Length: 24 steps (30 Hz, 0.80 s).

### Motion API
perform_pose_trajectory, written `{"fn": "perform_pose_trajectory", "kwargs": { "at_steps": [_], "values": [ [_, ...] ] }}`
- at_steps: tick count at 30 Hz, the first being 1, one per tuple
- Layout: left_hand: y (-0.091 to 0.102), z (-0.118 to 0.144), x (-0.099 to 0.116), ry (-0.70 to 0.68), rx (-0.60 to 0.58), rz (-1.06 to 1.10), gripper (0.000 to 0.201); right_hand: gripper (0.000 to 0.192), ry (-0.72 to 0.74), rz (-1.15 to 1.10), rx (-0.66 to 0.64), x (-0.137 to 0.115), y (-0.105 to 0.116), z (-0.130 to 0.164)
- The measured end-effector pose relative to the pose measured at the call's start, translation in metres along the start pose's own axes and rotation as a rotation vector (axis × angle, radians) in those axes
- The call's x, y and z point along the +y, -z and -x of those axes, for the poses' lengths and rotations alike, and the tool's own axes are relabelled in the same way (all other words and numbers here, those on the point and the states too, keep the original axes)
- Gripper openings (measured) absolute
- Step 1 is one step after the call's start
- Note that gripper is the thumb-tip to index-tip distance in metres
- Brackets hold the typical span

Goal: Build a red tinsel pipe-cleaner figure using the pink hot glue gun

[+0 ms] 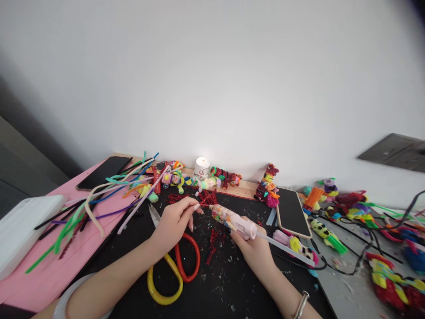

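Note:
My right hand (pixel 254 250) is wrapped round a pale pink hot glue gun (pixel 237 221), its nozzle pointing left and a long clear glue stick (pixel 285 246) sticking out of its back. Just left of the nozzle, the fingertips of my left hand (pixel 177 221) pinch a small red tinsel pipe cleaner piece (pixel 205 205). Whether the nozzle touches it I cannot tell. Beneath my left hand lie scissors (pixel 165 279) with one yellow and one red handle, their blades partly hidden. Cut red tinsel pieces (pixel 212 243) are scattered on the black mat (pixel 206 297).
Loose pipe cleaners (pixel 96 208) spread over a pink surface at left, by a phone (pixel 102 173) and white box (pixel 28 230). Pipe-cleaner figures (pixel 267 184) and a paper cup (pixel 202 167) line the wall. Another phone (pixel 294 212) and black cables (pixel 352 270) lie at right.

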State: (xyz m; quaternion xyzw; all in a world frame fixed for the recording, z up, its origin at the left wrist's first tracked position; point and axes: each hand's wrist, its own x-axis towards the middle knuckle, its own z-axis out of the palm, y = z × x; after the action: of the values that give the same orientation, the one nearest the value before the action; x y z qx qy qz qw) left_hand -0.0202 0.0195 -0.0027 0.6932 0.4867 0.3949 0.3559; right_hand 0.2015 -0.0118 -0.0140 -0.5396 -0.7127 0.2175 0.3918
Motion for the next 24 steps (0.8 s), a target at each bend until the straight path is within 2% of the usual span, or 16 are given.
{"fn": "perform_pose_trajectory", "kwargs": {
  "at_steps": [9, 17, 24],
  "values": [
    [0.0012, -0.0001, 0.0010, -0.006, 0.020, -0.006, 0.022, 0.009, -0.008, 0.071, 0.005, -0.0008, 0.0002, -0.0005],
    [-0.0003, 0.0005, -0.0016, -0.013, 0.010, -0.017, 0.022, 0.008, -0.028, -0.002, 0.057, 0.0035, -0.0014, 0.0025],
    [-0.0010, 0.0021, 0.0015, -0.052, -0.044, -0.061, 0.022, 0.003, 0.002, -0.060, -0.024, -0.0044, -0.0011, 0.0008]
  ]
}}
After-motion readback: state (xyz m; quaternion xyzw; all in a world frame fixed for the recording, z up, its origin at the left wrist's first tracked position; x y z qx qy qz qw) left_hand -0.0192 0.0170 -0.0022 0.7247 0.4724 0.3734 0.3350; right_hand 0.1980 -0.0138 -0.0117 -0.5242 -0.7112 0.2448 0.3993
